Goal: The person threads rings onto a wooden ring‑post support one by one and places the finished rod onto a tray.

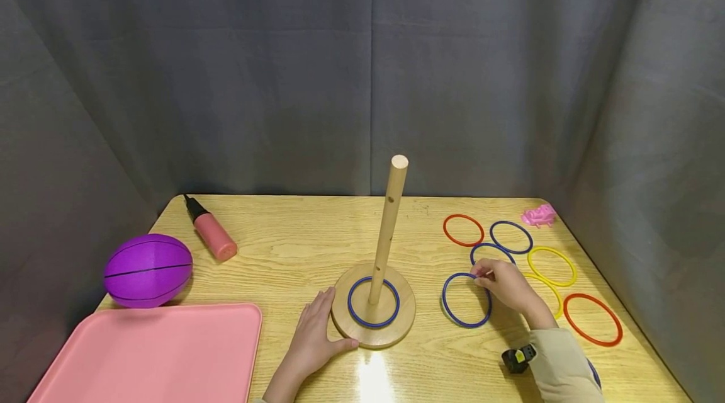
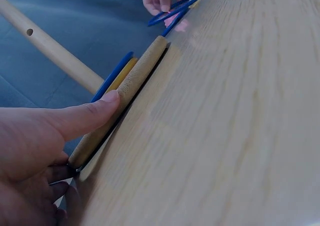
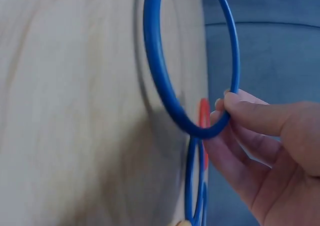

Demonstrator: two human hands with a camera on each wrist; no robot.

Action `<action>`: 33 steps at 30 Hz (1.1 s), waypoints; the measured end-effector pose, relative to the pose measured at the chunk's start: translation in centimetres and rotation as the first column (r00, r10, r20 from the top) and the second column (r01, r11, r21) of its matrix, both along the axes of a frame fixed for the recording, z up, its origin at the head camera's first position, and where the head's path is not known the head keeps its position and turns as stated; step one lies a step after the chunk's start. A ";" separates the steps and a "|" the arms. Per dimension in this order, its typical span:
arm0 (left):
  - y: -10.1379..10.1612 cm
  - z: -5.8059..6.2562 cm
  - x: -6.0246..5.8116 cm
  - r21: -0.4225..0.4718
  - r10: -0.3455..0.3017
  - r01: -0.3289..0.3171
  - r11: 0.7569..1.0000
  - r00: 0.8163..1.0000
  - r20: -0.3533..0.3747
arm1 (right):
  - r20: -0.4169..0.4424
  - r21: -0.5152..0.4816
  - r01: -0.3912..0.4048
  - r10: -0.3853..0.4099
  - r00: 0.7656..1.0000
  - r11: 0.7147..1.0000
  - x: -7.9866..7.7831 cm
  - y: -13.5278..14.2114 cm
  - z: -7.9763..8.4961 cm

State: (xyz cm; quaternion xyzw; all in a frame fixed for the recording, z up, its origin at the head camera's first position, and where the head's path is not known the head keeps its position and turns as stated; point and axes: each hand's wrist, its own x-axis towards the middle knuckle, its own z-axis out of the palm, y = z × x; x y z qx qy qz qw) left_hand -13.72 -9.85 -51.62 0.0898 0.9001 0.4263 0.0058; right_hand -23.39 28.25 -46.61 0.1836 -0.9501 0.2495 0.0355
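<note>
A wooden post point(image 1: 389, 220) rises from a round wooden base point(image 1: 354, 335), with a blue ring point(image 1: 349, 306) lying around its foot. At the base's left side my left hand point(image 1: 314, 337) is spread, fingers extended along the rim and the thumb point(image 2: 95, 113) at its near edge. In the left wrist view a yellowish band shows under that ring. My right hand point(image 1: 506, 286) pinches another blue ring point(image 3: 161, 73) between thumb and fingertips; the right wrist view shows it tilted above the table, its shadow beside it.
Right of the post lie red rings point(image 1: 593, 320), yellow rings point(image 1: 552, 266) and more blue rings point(image 1: 511, 237), near a pink figurine point(image 1: 539, 215). A small black object point(image 1: 517, 359) is by the right sleeve. At left are a pink tray point(image 1: 164, 352), purple ball point(image 1: 148, 271) and red pump point(image 1: 214, 234).
</note>
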 end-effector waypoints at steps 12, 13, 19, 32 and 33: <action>0.0 -0.2 0.0 -0.016 0.006 -0.006 1.000 1.000 -0.011 | 0.258 -0.514 0.077 0.068 0.964 0.854 1.6 -3.9 5.5; 0.0 -0.2 0.0 -0.017 0.006 -0.006 1.000 1.000 -0.014 | 0.261 -0.551 0.079 0.082 0.962 0.831 1.8 -4.4 6.3; 0.1 -0.3 -0.1 -0.018 0.008 -0.009 1.000 1.000 -0.027 | 0.224 -0.706 0.065 0.136 0.965 0.705 3.1 -7.0 10.4; 0.0 -0.4 -0.3 -0.046 0.006 -0.007 0.999 1.000 -0.016 | 0.049 -0.942 -0.059 0.311 0.949 0.329 4.7 -11.6 15.9; 0.0 -0.4 -0.3 -0.046 0.006 -0.007 0.999 1.000 -0.016 | 0.052 -0.948 -0.048 0.300 0.952 0.315 4.7 -11.9 16.2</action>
